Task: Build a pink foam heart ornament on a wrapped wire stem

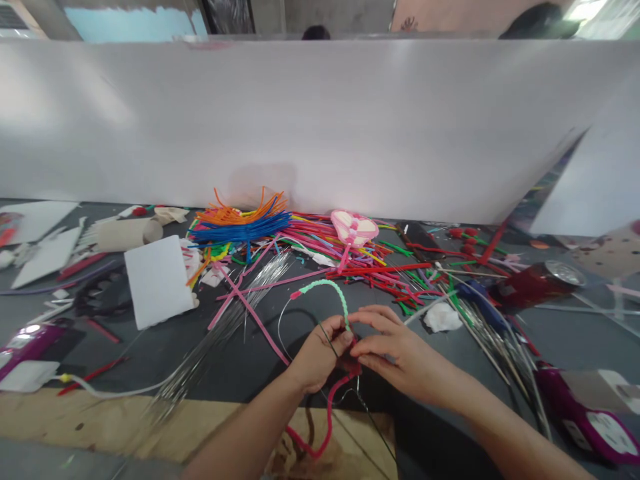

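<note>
My left hand [320, 353] is closed in a pinch around a piece made of fuzzy pipe cleaners. A mint-green twisted strand [324, 283] of it arches up from my fingers and ends in a small red tip. From below my hands a pinkish-red pipe cleaner [329, 420] hangs in a loop. My right hand [395, 347] pinches the same piece from the right, its fingertips close to the left thumb. A thin wire [280, 327] curves beside the left hand, and a dark wire crosses its fingers. Exactly where the strands join is hidden by my fingers.
Bundles of orange and blue pipe cleaners [245, 233] lie behind, beside a pink heart-shaped piece [354, 229]. Thin metal wires [220, 333] spread on the left. A white card [157, 280], a red can [535, 283] and purple power strips [575, 407] flank the work area.
</note>
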Tool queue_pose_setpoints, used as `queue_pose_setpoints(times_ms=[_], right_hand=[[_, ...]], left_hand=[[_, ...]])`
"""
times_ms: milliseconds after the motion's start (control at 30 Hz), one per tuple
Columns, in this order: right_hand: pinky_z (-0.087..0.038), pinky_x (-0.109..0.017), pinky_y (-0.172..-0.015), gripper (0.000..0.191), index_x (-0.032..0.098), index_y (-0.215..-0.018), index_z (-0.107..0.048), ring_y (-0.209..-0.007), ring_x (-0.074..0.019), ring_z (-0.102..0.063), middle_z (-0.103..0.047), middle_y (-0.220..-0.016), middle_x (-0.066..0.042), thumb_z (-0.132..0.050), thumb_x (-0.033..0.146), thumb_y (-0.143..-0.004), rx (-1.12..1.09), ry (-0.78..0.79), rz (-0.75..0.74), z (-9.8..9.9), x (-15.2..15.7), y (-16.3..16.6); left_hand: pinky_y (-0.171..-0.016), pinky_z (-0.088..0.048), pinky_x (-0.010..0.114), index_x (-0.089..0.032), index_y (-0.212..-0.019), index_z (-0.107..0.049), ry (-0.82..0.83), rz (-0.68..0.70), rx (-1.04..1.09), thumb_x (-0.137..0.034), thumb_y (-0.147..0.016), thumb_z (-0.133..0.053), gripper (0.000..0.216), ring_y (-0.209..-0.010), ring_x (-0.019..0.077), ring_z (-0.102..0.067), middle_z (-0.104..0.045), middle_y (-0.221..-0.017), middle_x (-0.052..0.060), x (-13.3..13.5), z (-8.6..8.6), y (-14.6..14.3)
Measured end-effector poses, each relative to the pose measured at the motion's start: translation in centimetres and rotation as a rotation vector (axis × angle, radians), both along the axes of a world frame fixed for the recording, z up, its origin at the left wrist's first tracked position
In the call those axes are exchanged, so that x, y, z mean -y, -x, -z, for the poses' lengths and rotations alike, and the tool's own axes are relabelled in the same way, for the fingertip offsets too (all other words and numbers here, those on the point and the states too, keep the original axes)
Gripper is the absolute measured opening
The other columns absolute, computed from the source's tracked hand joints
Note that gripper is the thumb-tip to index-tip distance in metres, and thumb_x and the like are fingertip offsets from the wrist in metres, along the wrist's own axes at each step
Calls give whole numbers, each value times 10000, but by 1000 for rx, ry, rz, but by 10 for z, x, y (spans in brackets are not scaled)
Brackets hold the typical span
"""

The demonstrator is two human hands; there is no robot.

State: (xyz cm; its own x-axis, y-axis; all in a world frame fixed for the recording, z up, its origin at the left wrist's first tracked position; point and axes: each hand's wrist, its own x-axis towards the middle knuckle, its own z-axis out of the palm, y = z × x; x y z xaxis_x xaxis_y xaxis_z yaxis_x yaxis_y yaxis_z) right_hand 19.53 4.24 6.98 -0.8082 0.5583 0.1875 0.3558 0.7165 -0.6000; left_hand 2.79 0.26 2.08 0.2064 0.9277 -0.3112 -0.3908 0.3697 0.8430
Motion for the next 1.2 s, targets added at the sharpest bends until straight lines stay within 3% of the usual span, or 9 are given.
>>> queue_pose_setpoints(times_ms=[167,367,433,533,733,867,967,1100,1200], right_hand=[[-342,-472,-1045,138,258,-787,-719,-1288,-271,-293,-462,-1330,-24,-658,140,-750,50,-21,-46,4,6,11],[-352,-487,-1023,161,233,-693,-690,-1268,-294,-305,-472,-1314,-16,-619,89,-711,61,-123,-17,9,8,16],[-415,-441,-955,164,225,-702,-672,-1181,-270,-394,-523,-1230,-42,-593,83,-725,8,-172,48,10,11,17],[-485,-327,-753,158,218,-764,-653,-895,-199,-529,-591,-938,-73,-542,108,-784,-111,-225,202,14,15,14],[-436,-223,-545,105,208,-796,-547,-571,-120,-539,-567,-646,3,-462,168,-845,-243,-97,412,31,23,7],[-416,-233,-538,134,205,-717,-534,-577,-130,-540,-566,-620,-3,-529,220,-850,-231,-173,359,36,24,9],[-449,-241,-581,111,207,-734,-572,-629,-139,-563,-603,-672,-24,-565,195,-844,-259,-225,290,36,21,7],[-501,-236,-650,96,222,-848,-602,-724,-138,-610,-641,-800,-45,-527,163,-853,-359,-112,251,37,21,3],[-508,-226,-609,73,215,-843,-555,-676,-130,-618,-649,-771,-38,-492,222,-880,-452,135,341,40,26,4]], left_hand=[[-512,-331,184,-136,-892,-589,-18,-41,-30,-438,-666,-738,405,-532,52,-400,-496,-640,-44,-1,4,-1],[-580,-359,208,-144,-892,-592,14,-70,-32,-433,-637,-755,418,-617,85,-453,-534,-710,-21,-2,3,-1],[-583,-358,208,-139,-844,-590,-29,-76,-53,-435,-659,-737,378,-605,83,-441,-517,-677,-28,-3,1,0],[-589,-367,210,-145,-749,-555,-102,-130,-92,-450,-711,-687,334,-601,89,-450,-506,-649,-28,-4,-2,2],[-636,-387,224,-166,-760,-532,-218,-198,-277,-444,-809,-576,286,-637,111,-461,-505,-688,-14,-2,-2,2],[-681,-392,248,-167,-752,-541,-344,-136,-438,-408,-845,-527,259,-696,139,-479,-528,-719,9,0,-5,2],[-666,-399,253,-169,-756,-534,-340,-110,-456,-401,-853,-512,252,-690,145,-498,-537,-722,13,1,-6,2],[-661,-413,258,-172,-764,-529,-294,-97,-443,-408,-853,-508,253,-684,149,-523,-542,-715,13,0,-6,2],[-659,-400,251,-169,-741,-539,-299,-88,-467,-420,-841,-525,270,-673,143,-499,-537,-699,12,-1,-7,0]])
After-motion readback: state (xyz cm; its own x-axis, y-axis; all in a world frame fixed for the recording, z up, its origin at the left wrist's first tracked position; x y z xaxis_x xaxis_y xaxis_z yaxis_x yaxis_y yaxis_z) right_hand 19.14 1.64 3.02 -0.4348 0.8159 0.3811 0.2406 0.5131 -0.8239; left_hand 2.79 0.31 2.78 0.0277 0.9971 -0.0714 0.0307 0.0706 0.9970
